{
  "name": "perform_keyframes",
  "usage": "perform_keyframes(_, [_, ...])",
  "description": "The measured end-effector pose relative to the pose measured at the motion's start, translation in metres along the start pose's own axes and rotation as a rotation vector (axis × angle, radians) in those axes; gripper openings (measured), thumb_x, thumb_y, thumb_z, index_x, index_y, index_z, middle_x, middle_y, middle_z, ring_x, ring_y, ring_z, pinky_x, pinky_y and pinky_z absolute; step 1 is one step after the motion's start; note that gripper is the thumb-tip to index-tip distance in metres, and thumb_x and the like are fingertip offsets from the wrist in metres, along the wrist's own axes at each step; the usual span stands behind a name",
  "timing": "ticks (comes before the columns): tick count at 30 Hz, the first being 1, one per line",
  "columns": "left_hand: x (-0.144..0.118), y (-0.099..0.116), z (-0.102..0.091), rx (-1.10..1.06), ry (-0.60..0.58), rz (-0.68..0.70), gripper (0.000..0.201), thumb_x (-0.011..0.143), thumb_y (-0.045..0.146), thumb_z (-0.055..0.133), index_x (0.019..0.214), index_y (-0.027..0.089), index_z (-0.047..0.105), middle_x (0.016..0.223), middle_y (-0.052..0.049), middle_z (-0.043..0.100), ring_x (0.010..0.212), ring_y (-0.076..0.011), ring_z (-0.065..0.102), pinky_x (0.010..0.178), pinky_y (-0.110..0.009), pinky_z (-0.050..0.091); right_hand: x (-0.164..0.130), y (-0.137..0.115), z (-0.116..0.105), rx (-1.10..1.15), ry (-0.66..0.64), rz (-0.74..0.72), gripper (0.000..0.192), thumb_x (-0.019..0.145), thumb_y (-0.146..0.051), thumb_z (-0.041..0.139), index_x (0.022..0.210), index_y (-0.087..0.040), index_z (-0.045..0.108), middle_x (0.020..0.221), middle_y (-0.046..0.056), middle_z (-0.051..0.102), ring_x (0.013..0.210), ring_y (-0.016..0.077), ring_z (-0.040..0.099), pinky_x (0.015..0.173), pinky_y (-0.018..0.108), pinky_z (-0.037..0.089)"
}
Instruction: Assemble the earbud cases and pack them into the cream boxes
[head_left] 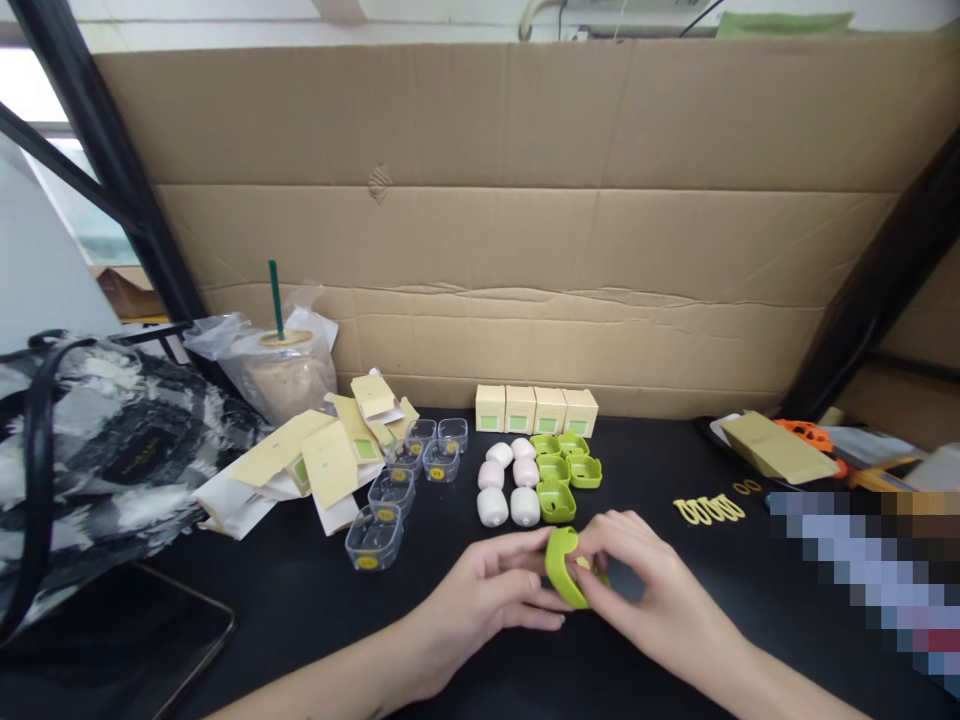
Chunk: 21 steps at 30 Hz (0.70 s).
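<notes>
Near the front of the black table my left hand [491, 590] is closed round the side of a lime-green soft case [561, 572], tilted on its side. My right hand [637, 570] is closed too, its fingertips pinching at the opening of that case. A small pale yellow bit shows between those fingertips, too hidden to name. Just beyond are several matching green cases [556, 503] in two columns. Beside them stand several white and pale pink rounded earbud-case-like pieces [493, 507].
Several clear plastic cups [375, 540] with yellow stickers stand left of the pieces. Flattened cream boxes [330, 465] lie farther left, by a bagged drink cup [289, 375]. Small cream boxes [490, 409] line the cardboard wall [480, 240]. Pale yellow loops [709, 511] lie right.
</notes>
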<state>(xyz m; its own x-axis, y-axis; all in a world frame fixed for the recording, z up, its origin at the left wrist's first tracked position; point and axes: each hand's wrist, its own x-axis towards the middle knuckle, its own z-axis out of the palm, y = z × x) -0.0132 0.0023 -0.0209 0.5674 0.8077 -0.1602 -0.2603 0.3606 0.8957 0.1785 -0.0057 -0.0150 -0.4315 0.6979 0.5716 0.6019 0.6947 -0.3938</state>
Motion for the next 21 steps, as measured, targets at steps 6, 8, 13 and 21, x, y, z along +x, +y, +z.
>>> perform_keyframes(6, [0.005,-0.006,-0.001,0.124,0.083,0.078,0.032,0.064,0.034,0.080,0.076,0.011,0.062,0.069,-0.003,0.067,0.061,-0.0127,0.064,0.063,-0.026,0.053,-0.001,-0.003,0.002,0.212,0.020,0.142,0.009,0.083,-0.018,0.055,0.076,-0.021,0.058,0.067,-0.001,0.058,0.063,0.0150,0.057,0.059,0.027,0.048])
perform_keyframes(8, [0.006,-0.006,0.000,0.159,0.080,0.092,0.037,0.062,0.040,0.081,0.072,0.012,0.059,0.063,-0.001,0.064,0.057,-0.0115,0.061,0.058,-0.024,0.051,-0.001,-0.005,0.000,0.262,-0.014,0.156,0.010,0.085,-0.020,0.054,0.077,-0.021,0.059,0.067,-0.001,0.059,0.062,0.0148,0.057,0.059,0.026,0.048])
perform_keyframes(13, [0.004,-0.001,0.002,0.150,0.080,0.143,0.038,0.062,0.041,0.080,0.074,0.013,0.058,0.065,0.000,0.063,0.055,-0.0102,0.057,0.055,-0.023,0.048,-0.003,-0.008,-0.008,0.303,0.055,0.082,0.018,0.085,-0.019,0.054,0.103,-0.024,0.055,0.082,0.001,0.059,0.076,0.0165,0.061,0.072,0.029,0.052])
perform_keyframes(21, [0.002,-0.002,0.003,0.154,0.007,0.082,0.026,0.066,0.031,0.075,0.074,0.015,0.056,0.066,0.003,0.061,0.052,-0.0076,0.055,0.055,-0.021,0.046,-0.008,-0.006,-0.003,0.220,-0.134,0.033,0.058,0.072,-0.015,0.071,0.122,-0.029,0.047,0.117,0.006,0.062,0.106,0.0243,0.061,0.087,0.035,0.052])
